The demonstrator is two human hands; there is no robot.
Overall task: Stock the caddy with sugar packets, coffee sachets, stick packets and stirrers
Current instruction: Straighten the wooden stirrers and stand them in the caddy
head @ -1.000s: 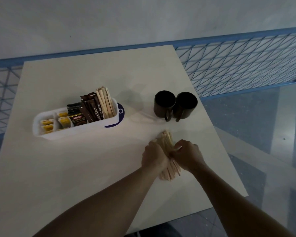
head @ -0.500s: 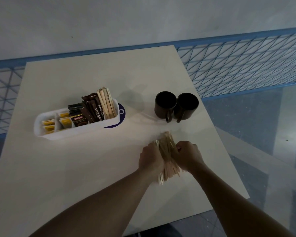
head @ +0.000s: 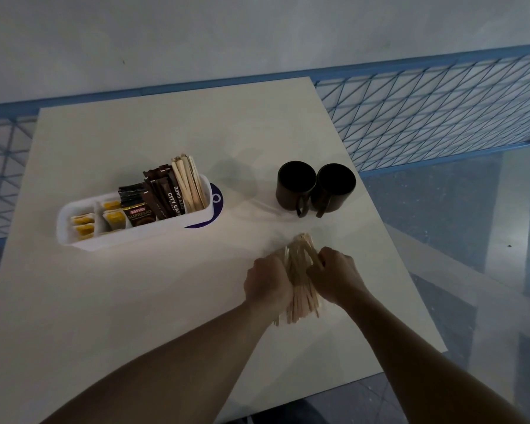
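The caddy (head: pixel 135 237) looks nearly stocked. Yellow sugar packets (head: pixel 83 223) lie in its left compartments, dark coffee sachets (head: pixel 138 209) and brown stick packets (head: pixel 169 197) stand in the middle, and a sheaf of wooden stirrers (head: pixel 188 185) leans at its right end.

What seems left is the loose bundle (head: pixel 299 280) of more stirrers, well apart from the caddy, toward the near right of the counter (head: pixel 166 316). The left hand (head: pixel 266 283) and right hand (head: pixel 337 276) flank it, each grip curled around the sticks and pressing them together. The ends fan out untidily. I cannot tell whether the bundle rests on the surface or is just lifted. To my eye it is being squared up before it goes in.

The counter is pale, smooth and dimly lit. Two dark mugs (head: pixel 315 186) stand side by side beyond the hands. A blue mesh railing (head: pixel 426 111) runs behind and to the right, with a plain grey wall (head: pixel 227 35) above and a bluish floor (head: pixel 471 240) below.
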